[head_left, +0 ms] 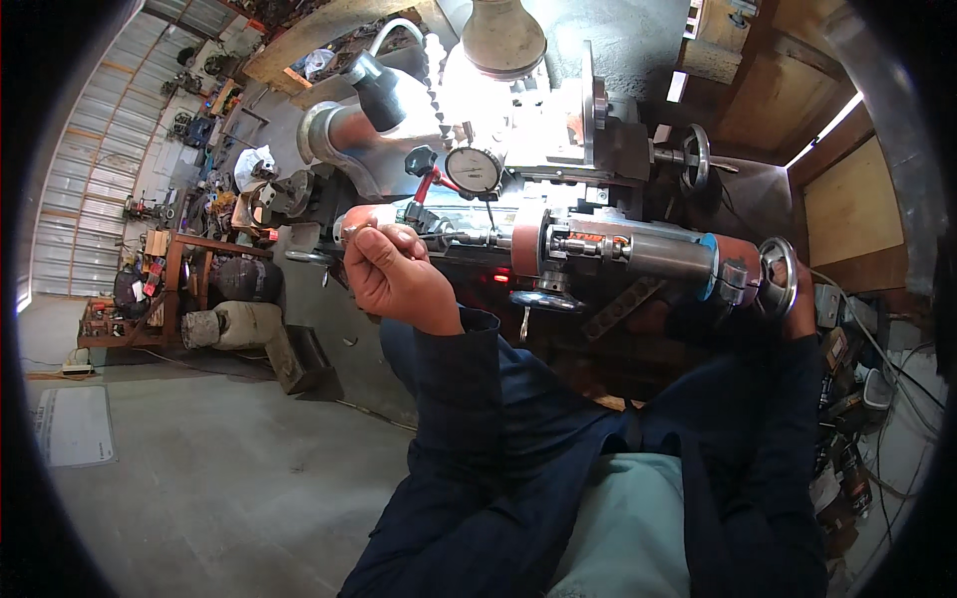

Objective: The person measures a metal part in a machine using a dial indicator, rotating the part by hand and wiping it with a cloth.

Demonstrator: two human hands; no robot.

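A grinding or milling-type machine with a long bed stretches across in front of me. My left hand (394, 274) is closed at its left end, thumb over curled fingers; what they hold, if anything, is hidden. Beside that hand stands a dial gauge (473, 170) on a red-and-black arm (426, 185), its thin stem reaching down to a slim metal shaft (477, 239). At the right end, my right hand (801, 299) grips the rim of a metal handwheel (779, 278). Between the hands lies a steel cylinder (670, 256) with a blue ring (710, 265).
A smaller handwheel (547, 300) juts toward me below the bed. Behind are a dark lamp head (377, 88), bright glare and another handwheel (696, 159). A cluttered rack (179, 289) stands left; cables (877, 339) hang at right. A white board (76, 427) lies on the floor.
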